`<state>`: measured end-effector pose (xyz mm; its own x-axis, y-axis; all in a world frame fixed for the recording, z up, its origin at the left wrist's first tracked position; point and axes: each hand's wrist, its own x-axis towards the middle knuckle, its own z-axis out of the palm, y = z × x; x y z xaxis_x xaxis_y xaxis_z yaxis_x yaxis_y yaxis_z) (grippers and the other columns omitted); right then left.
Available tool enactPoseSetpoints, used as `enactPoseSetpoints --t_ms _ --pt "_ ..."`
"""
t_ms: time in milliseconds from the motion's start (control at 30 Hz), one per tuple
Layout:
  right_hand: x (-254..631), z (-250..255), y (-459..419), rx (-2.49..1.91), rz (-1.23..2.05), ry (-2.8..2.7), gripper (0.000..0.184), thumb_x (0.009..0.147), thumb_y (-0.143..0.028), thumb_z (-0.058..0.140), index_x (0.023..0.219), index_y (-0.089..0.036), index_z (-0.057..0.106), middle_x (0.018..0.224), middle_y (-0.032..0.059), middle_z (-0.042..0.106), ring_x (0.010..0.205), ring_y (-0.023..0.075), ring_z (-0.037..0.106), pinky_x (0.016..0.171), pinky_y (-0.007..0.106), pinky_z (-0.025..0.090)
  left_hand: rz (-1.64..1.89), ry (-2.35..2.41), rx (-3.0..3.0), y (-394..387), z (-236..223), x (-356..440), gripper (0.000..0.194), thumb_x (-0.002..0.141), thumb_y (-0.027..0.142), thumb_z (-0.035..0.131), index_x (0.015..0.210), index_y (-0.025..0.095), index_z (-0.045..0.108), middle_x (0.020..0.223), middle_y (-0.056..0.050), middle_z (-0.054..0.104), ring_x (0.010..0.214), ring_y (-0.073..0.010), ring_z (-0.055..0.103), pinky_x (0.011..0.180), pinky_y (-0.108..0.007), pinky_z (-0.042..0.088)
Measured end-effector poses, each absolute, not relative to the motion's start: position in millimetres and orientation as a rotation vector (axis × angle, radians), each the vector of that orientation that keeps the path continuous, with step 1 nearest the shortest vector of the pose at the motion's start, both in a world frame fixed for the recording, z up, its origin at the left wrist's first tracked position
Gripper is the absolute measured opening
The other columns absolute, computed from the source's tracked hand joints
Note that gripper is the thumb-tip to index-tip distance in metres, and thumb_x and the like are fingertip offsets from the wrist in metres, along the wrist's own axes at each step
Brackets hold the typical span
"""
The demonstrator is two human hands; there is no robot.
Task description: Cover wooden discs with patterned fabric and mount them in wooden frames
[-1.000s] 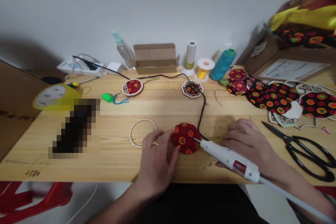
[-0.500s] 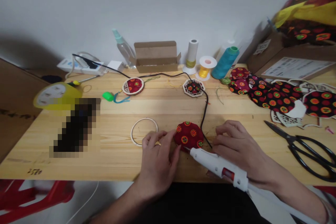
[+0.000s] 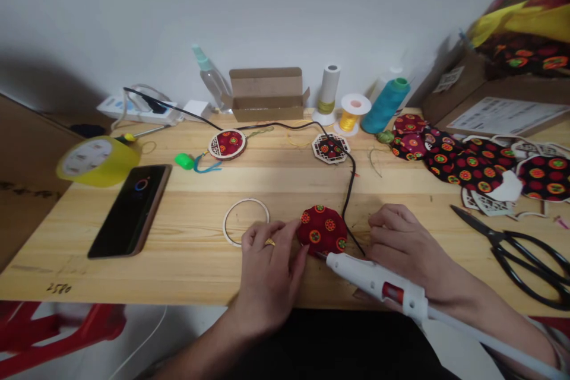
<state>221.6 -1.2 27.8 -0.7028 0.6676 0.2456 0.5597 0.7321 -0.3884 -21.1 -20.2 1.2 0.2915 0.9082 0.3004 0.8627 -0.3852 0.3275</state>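
My left hand (image 3: 269, 270) rests at the left edge of a round red patterned fabric disc (image 3: 322, 231), its fingertips pressing on the cloth. My right hand (image 3: 405, 246) grips a white hot glue gun (image 3: 374, 282), whose thin tip sits at the disc's lower edge. A black power cord (image 3: 350, 190) runs from behind the hand up across the table. A bare pale wooden ring (image 3: 246, 222) lies just left of my left hand, partly hidden by its fingers.
A black phone (image 3: 129, 211) and yellow tape roll (image 3: 98, 161) lie to the left. Black-handled scissors (image 3: 512, 255) and fabric pieces (image 3: 467, 166) lie to the right. Two finished wood-framed fabric pieces (image 3: 227, 144), a cardboard box (image 3: 267, 95) and thread spools stand farther back.
The glue gun's tip has shifted from the disc's right side to its lower edge. My left hand stays on the disc, and my right hand still grips the gun.
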Motion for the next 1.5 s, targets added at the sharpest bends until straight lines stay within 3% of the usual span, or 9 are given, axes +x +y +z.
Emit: enactPoseSetpoints --t_ms 1233,1500 --pt "229 25 -1 -0.903 0.344 -2.526 0.035 0.082 -0.042 0.059 0.058 -0.020 0.046 0.062 -0.0001 0.044 0.075 0.0181 0.043 0.075 0.038 0.034 0.670 1.670 2.423 -21 2 -22 0.031 0.088 0.020 0.056 0.119 0.017 0.053 0.099 -0.009 0.073 0.095 -0.0265 0.060 0.089 -0.045 0.037" --pt "234 28 -1 -0.927 0.333 -2.456 0.029 0.077 -0.042 0.064 0.062 -0.020 0.052 0.062 0.0013 0.044 0.076 0.0213 0.045 0.071 0.039 0.035 0.689 1.665 2.421 -20 2 -22 0.032 0.087 0.019 0.055 0.119 0.019 0.051 0.097 -0.008 0.071 0.094 -0.0266 0.059 0.088 -0.047 0.038"
